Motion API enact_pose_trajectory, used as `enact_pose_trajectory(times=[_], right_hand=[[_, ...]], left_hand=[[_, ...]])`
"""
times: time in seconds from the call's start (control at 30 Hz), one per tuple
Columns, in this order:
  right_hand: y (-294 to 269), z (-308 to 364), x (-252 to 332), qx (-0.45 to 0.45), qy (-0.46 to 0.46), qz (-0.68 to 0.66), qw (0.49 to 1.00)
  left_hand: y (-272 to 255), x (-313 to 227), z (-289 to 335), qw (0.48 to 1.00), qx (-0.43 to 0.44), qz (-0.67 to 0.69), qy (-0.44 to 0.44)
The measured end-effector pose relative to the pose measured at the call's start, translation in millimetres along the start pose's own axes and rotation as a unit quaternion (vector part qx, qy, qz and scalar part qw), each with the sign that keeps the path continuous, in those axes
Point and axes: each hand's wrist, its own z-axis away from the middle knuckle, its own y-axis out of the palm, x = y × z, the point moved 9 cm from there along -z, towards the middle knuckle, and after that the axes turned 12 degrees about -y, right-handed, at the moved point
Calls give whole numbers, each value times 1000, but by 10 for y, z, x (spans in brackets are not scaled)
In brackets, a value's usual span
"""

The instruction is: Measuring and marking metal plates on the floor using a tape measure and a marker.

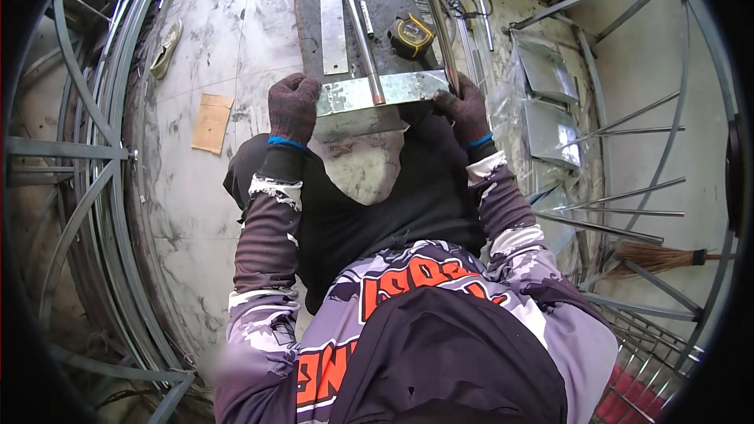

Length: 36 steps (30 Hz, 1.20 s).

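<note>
Even, soft daylight, fairly bright w/o hard-edged shadows. Brightest spot: pale floor (196,188) at centre-left, slightly washed out. Mild glare on the metal sheet (377,93) at upper centre and on the plastic wrap (550,110) at upper right. The person's dark torso fills the lower centre, reads nearly black, little detail. Heavy fisheye: bars at left and right edges bow strongly, corners vignette to black. Centre sharp; the lower edge, esp. lower left, goes soft and smeared. Slight colour fringing near the rim.
</note>
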Motion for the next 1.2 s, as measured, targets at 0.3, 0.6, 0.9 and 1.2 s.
enact_pose_trajectory(times=[0.3,0.6,0.9,1.2], right_hand=[[85,-15,66,8,-28,-54,998],[-132,-653,1061,63,-265,280,921],[1938,-2179,2926,157,-524,627,555],[2209,-3287,2093,199,-323,785,490]], left_hand=[[-70,60,1,999,-5,-51,15],[-22,297,-49,997,-6,43,-62],[-132,348,24,997,-37,41,-61],[-25,207,61,998,-18,26,-53]])
